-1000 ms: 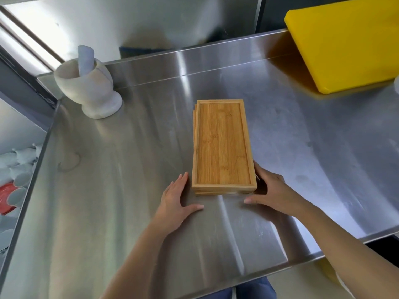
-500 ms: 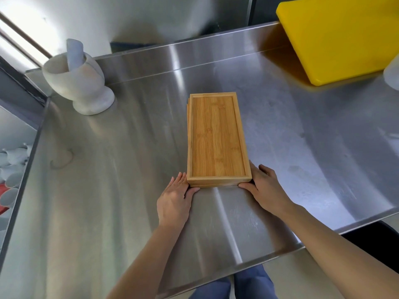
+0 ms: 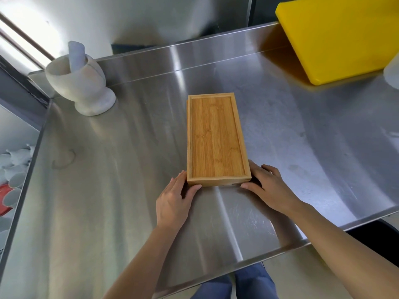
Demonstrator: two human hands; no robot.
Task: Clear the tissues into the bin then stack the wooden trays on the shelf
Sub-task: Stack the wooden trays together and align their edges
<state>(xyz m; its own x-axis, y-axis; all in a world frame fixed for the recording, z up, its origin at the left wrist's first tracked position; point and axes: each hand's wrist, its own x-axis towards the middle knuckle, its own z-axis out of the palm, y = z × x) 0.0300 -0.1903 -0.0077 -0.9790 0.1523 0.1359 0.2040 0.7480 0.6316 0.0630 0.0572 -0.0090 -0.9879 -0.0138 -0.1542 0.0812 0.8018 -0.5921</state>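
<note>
A stack of wooden trays (image 3: 217, 139) lies lengthwise in the middle of the steel shelf (image 3: 112, 190), the top tray empty. My left hand (image 3: 173, 199) rests at the stack's near left corner, thumb against its front edge and fingers along its left side. My right hand (image 3: 269, 188) presses the near right corner, thumb at the front edge, fingers along the right side. Both hands clasp the stack's near end between them. No tissues or bin are in view.
A white stone mortar with a pestle (image 3: 81, 83) stands at the back left. A yellow cutting board (image 3: 339, 35) leans at the back right, a pale container (image 3: 391, 72) beside it. White cups (image 3: 13, 169) sit on a lower level beyond the left edge.
Both hands have closed in on the stack's near corners from a looser hold. The stack's near end looks squarer, with the lower trays more in line with the top one.
</note>
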